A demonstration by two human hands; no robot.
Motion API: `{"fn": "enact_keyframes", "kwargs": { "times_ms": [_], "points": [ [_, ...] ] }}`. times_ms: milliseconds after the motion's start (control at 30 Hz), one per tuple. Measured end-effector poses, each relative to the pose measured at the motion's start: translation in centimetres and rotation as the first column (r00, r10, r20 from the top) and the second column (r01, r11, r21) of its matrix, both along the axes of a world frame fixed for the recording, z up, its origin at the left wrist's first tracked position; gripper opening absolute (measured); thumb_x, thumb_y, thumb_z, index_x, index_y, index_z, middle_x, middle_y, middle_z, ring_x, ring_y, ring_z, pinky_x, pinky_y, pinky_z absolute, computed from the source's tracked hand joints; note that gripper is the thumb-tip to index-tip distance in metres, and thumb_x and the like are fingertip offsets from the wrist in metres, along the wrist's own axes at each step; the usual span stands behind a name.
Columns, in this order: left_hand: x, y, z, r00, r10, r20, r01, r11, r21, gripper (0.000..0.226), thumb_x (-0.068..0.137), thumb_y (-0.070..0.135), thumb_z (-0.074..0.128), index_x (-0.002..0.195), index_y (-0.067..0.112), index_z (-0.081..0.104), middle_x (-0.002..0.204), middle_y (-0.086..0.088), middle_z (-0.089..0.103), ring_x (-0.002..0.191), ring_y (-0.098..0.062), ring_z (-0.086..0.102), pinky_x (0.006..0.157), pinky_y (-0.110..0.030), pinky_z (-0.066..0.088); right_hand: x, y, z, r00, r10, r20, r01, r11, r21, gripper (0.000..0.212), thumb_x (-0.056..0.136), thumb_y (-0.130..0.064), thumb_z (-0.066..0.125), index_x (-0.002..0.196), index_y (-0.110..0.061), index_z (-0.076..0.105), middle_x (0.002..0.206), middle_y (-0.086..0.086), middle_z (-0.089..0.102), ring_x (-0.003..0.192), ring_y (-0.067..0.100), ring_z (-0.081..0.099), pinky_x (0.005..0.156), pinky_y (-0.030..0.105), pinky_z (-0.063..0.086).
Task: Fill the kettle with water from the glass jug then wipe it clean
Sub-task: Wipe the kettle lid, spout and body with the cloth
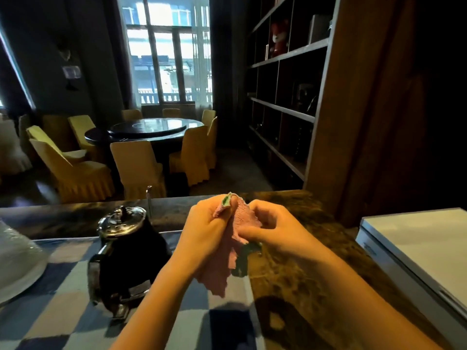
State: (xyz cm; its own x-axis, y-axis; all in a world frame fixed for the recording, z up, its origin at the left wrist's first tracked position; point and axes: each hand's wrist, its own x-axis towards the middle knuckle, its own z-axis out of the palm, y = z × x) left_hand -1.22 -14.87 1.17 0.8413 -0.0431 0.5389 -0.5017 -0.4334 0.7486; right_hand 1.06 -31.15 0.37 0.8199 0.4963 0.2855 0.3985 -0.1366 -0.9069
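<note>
A dark kettle (129,253) with a shiny metal lid and handle stands on a blue and white checked cloth (63,322) on the counter. To its right, above the counter, both my hands hold a pink cloth (227,261) with a green edge. My left hand (207,231) grips its upper left part, and my right hand (273,228) pinches its right side. The cloth's lower end hangs loose between my forearms. At the far left edge stands a clear glass vessel (17,258), blurred, possibly the jug.
A white flat box (417,251) lies on the counter at the right. A dark wooden shelf unit (285,97) rises behind it. Beyond the counter are a round table (146,130) and several yellow-covered chairs. A thin metal rod (149,200) stands behind the kettle.
</note>
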Motion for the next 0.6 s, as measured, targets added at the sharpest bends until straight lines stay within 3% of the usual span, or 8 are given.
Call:
{"fn": "enact_keyframes", "kwargs": {
  "times_ms": [67,133,200,300,400,500,600],
  "points": [
    [0.3,-1.0,-0.6,0.996,-0.04,-0.082,0.044,0.998,0.045,0.029,0.088,0.038,0.045,0.078,0.022,0.067,0.075,0.002,0.069,0.07,-0.011,0.063,0.068,-0.03,0.053,0.0,-1.7,-0.3,0.996,-0.07,0.054,0.07,0.998,-0.003,0.003,0.085,-0.013,0.07,0.085,-0.013,0.067,0.077,-0.003,0.067,0.074,0.006,0.063,0.067,0.019,0.05],
    [0.3,-1.4,-1.3,0.954,-0.184,-0.235,0.188,0.982,-0.008,0.021,0.088,0.032,0.056,0.093,0.017,0.069,0.088,-0.006,0.072,0.083,-0.019,0.068,0.076,-0.035,0.057,0.2,-3.7,-0.6,0.993,-0.119,0.027,0.118,0.992,0.041,0.004,0.087,-0.015,0.067,0.084,-0.018,0.067,0.078,-0.006,0.067,0.074,0.006,0.063,0.065,0.018,0.05],
    [0.0,-1.7,-2.2,0.859,-0.331,-0.391,0.312,0.943,-0.113,0.015,0.087,0.028,0.062,0.097,0.019,0.07,0.092,-0.003,0.074,0.086,-0.016,0.07,0.072,-0.026,0.056,0.4,-5.3,-1.0,0.982,-0.179,-0.055,0.185,0.977,0.109,0.003,0.09,-0.016,0.064,0.091,-0.015,0.066,0.083,0.0,0.067,0.076,0.011,0.064,0.063,0.02,0.051],
    [-0.4,-2.8,-3.6,0.82,-0.35,-0.452,0.269,0.934,-0.235,0.022,0.088,0.031,0.057,0.105,0.022,0.068,0.1,0.002,0.073,0.094,-0.013,0.069,0.078,-0.026,0.053,0.7,-7.4,-1.7,0.954,-0.254,-0.159,0.269,0.96,0.083,0.01,0.092,-0.014,0.06,0.1,-0.012,0.065,0.093,0.005,0.068,0.086,0.019,0.063,0.074,0.032,0.05],
    [-0.3,-3.6,-4.9,0.775,-0.404,-0.485,0.232,0.897,-0.376,0.027,0.09,0.033,0.054,0.114,0.029,0.064,0.111,0.003,0.07,0.106,-0.019,0.065,0.091,-0.039,0.053,0.4,-8.9,-2.0,0.944,-0.103,-0.315,0.108,0.994,-0.004,0.012,0.087,-0.022,0.066,0.096,-0.015,0.063,0.093,0.003,0.066,0.085,0.014,0.063,0.069,0.029,0.049],
    [-0.2,-4.0,-5.1,0.716,-0.453,-0.531,0.316,0.889,-0.333,0.022,0.092,0.03,0.053,0.11,0.03,0.065,0.11,-0.001,0.069,0.104,-0.02,0.065,0.093,-0.038,0.05,0.0,-9.3,-3.1,0.831,-0.059,-0.553,0.126,0.988,0.084,0.025,0.082,-0.039,0.068,0.086,-0.015,0.062,0.089,-0.001,0.064,0.084,0.007,0.061,0.07,0.029,0.052],
    [0.4,-3.8,-5.4,0.638,-0.502,-0.584,0.394,0.864,-0.313,0.029,0.09,0.031,0.057,0.111,0.012,0.061,0.105,-0.01,0.064,0.096,-0.022,0.062,0.086,-0.035,0.048,-0.4,-9.6,-5.4,0.785,0.049,-0.618,0.064,0.985,0.159,0.029,0.083,-0.038,0.065,0.087,-0.01,0.058,0.066,-0.004,0.063,0.064,0.01,0.057,0.068,0.03,0.046]
  ]
}}
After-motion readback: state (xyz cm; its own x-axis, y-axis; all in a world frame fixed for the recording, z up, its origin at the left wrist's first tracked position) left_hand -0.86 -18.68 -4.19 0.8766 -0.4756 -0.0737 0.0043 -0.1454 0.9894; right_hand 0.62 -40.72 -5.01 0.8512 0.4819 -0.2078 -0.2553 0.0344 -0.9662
